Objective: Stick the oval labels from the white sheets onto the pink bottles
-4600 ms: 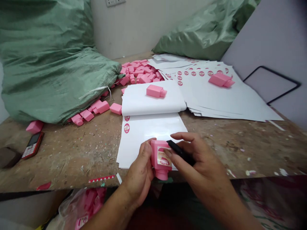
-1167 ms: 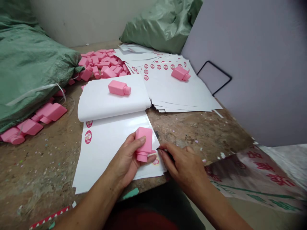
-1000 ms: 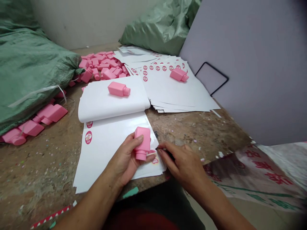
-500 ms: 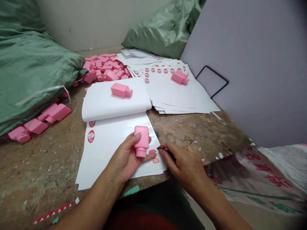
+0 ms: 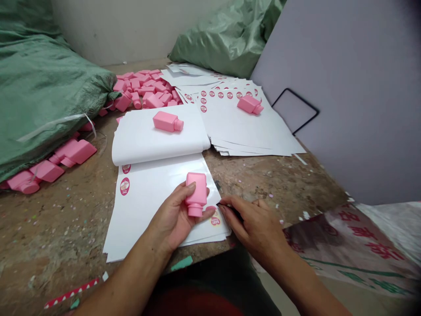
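My left hand (image 5: pixel 176 215) is wrapped round a pink plastic bottle (image 5: pixel 196 188), its neck toward me, just above the sticker sheet (image 5: pixel 154 206). Pinched in my right hand (image 5: pixel 251 219) is a thin dark tool (image 5: pixel 234 211), mostly covered by the fingers; its kind I cannot make out. The tool's tip is close to the sheet's right edge, near a pink round sticker (image 5: pixel 215 219). Two more oval stickers are at the sheet's upper left. A second pink bottle (image 5: pixel 166 121) lies on the folded-back part of the sheets.
Stacked sticker sheets (image 5: pixel 243 136) lie at the back right with a pink bottle (image 5: pixel 250 105) on top. Many pink bottles (image 5: pixel 144 90) are heaped behind, beside a green sack (image 5: pixel 49 96). A black metal bracket (image 5: pixel 304 103) juts by the pale panel at the right.
The view has shifted slightly. Both hands keep nearly the same pose, the left still round the bottle and the right by the sheet's edge.
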Demonstrator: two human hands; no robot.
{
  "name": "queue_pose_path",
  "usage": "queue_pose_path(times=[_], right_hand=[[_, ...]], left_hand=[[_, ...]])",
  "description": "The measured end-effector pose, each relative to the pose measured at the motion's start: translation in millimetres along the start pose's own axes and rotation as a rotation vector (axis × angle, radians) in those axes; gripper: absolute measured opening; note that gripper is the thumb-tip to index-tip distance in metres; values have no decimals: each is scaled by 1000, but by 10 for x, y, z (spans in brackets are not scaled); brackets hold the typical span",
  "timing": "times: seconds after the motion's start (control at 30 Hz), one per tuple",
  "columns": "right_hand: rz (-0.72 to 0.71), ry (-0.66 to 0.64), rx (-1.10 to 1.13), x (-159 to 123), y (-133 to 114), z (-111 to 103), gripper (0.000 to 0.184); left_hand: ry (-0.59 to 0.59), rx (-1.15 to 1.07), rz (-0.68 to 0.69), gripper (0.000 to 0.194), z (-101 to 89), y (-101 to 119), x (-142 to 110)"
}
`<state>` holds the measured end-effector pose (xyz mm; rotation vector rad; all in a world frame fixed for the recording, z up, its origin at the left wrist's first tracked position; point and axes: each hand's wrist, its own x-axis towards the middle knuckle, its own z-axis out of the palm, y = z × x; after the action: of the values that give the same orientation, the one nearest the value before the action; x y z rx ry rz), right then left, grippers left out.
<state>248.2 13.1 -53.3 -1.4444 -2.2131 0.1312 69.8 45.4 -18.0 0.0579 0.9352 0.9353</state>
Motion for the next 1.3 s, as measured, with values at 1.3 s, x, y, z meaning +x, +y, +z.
queue_pose_path(times=[1.3], right_hand=[[-21,-12,-48,29,33,-47,26]], left_hand=[[-14,-14,-13,16,-18,17,1]])
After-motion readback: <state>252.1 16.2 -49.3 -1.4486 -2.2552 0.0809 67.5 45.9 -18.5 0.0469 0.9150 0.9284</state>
